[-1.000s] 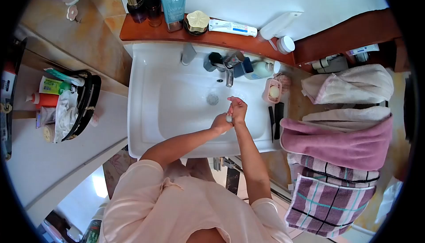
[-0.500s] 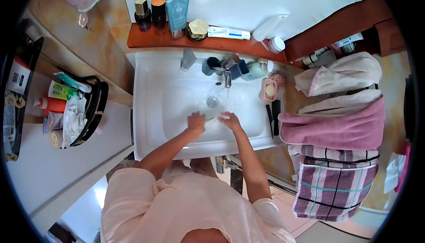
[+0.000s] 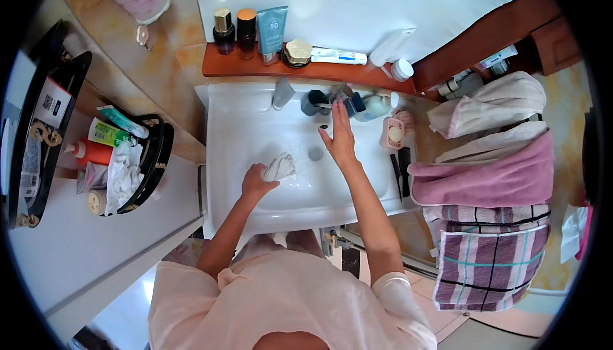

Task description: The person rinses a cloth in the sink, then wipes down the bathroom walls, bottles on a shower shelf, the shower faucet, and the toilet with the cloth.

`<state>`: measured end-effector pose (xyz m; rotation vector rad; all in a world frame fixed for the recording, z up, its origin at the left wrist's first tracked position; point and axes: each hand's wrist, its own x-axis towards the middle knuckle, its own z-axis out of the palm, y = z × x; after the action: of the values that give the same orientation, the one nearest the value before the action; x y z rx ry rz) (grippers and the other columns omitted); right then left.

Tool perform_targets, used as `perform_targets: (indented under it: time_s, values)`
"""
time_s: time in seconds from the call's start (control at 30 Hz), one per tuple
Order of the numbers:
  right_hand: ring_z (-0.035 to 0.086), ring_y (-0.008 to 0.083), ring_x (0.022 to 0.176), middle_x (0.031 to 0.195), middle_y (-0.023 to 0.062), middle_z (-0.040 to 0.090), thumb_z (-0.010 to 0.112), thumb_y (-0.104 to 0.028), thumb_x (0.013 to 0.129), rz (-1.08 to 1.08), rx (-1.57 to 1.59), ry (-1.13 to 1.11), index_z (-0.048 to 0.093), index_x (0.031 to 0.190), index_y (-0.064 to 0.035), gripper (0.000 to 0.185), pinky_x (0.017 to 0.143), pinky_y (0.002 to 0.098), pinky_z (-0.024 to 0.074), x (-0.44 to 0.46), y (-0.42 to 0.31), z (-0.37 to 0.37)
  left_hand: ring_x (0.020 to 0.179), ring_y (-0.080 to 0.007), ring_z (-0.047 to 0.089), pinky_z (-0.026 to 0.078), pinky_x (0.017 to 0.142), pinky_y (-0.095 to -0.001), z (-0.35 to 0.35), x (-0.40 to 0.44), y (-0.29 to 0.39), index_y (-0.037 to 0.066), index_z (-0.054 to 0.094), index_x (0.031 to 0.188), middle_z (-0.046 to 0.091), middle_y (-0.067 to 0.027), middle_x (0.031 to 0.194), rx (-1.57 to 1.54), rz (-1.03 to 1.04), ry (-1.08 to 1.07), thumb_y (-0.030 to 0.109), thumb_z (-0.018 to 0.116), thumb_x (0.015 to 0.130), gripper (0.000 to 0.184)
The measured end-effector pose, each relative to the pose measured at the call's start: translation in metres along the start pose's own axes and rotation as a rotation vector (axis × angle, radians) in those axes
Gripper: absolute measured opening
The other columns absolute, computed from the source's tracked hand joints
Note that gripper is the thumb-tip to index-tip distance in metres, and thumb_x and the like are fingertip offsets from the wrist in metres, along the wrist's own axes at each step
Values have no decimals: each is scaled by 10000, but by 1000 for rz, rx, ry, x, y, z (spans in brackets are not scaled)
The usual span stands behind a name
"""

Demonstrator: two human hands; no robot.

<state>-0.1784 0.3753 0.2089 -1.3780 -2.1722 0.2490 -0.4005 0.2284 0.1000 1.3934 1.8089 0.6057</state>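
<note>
My left hand (image 3: pixel 257 183) is closed around one end of a small, crumpled white cloth (image 3: pixel 281 166) over the left part of the sink basin (image 3: pixel 239 203). Stretched forward with straight fingers and the thumb apart, my right hand (image 3: pixel 341 138) is at the faucet (image 3: pixel 345 91), which its fingers largely hide. Whether the fingertips touch the faucet I cannot tell. Below and left of that hand shows the drain (image 3: pixel 315 153). Wet patches and drops lie on the basin floor.
Bottles, tubes and a jar stand on the wooden shelf (image 3: pixel 220 68) behind the sink. A pink soap dish (image 3: pixel 392 134) and a black comb (image 3: pixel 405 170) rest on the right rim. Towels (image 3: pixel 488 171) hang at right; a black corner rack (image 3: pixel 156 171) holds toiletries at left.
My right hand has let go of the cloth and moved forward to the faucet. My left hand has drawn the cloth leftward, and the whole view has shifted slightly.
</note>
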Motion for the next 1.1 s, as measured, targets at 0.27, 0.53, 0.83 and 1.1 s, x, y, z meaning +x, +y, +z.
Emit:
perform_targets:
  time_s: [0.27,0.53,0.83,1.1]
  values:
    - [299,390,1362,1484,233,282,756,-66,702,-12,-39,-68,328,1414,13,835,1109,398,296,-13,-2,14,998,-336,567,458,864,-394,-21,-11,24,2,540,1117,578,-163,1034,-90,20,-14,370,824,595,699]
    - [554,346,1155,1310,194,526,668,-288,852,624,973,-477,490,1322,-59,552,923,404,480,-69,23,-6,1098,-243,584,485,883,-350,-22,16,37,-36,527,1222,607,-118,1189,-874,-232,-398,350,816,696,713]
    - [551,181,1082,1353,83,466,701,-254,853,584,787,-158,429,1380,-144,603,751,302,495,-238,-13,-13,911,-338,649,507,782,-414,66,-11,48,-1,590,1105,676,-180,971,-87,244,-223,214,783,674,519]
    - [507,119,661,780,59,562,746,-256,808,886,533,345,564,1004,-32,348,588,256,429,-420,-22,-149,917,-217,649,501,806,-340,172,-212,186,-21,572,1165,672,-123,1012,-249,512,-820,241,772,750,530]
